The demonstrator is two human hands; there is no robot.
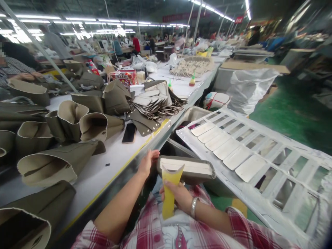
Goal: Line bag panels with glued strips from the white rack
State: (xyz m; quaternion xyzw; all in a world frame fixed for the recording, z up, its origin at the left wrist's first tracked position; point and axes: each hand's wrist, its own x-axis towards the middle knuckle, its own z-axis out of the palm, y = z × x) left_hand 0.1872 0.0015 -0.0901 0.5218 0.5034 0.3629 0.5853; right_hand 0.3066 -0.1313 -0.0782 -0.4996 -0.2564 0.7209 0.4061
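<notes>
Narrow gap between table [115, 152] and rack [275, 166]

A factory workshop: rows of tube lights [37, 17], distant workers [136, 44], a table [116, 152] full of olive pieces [85, 155].

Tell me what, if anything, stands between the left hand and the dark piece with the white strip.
Nothing visible: the left hand is right beside the left end of the dark piece. The yellow tool in the right hand hides part of the strip, but not that end.
</notes>
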